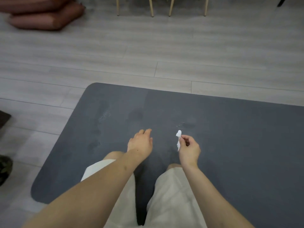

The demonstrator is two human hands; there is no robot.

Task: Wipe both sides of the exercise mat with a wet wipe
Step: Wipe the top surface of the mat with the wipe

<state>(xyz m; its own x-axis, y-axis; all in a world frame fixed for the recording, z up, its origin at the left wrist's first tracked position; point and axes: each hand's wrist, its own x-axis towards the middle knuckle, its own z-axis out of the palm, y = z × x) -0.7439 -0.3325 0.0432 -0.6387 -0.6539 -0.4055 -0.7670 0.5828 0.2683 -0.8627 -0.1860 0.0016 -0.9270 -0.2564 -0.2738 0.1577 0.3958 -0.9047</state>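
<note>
Two reddish-brown floor cushions [44, 17] lie stacked at the far left of the grey plank floor [148, 51], and four pale wooden chair legs [151, 7] stand along the far edge of the view. A dark object [4, 119] juts in at the left edge of the floor and another dark, patterned thing [5, 170] sits nearer, also at the left; what either is cannot be told. None of these touch the mat.

The dark grey exercise mat [230, 129] lies flat on the floor, its long axis running off to the right out of view, its rounded short end toward the left. Darker damp-looking patches mark its surface ahead of the hands. The person kneels or sits on the mat in pale shorts [172, 195], knees pointing toward the far edge of the mat.

The left hand [140, 142] reaches forward over the left knee, palm down, fingers loosely extended, its grip wide and holding nothing. The right hand [189, 148] is raised just above the mat, thumb and forefinger pinching a crumpled white wet wipe [178, 139], the other fingers curled in. The wipe hangs roughly upright from that narrow grip, between the two hands, near the middle of the visible mat
</note>
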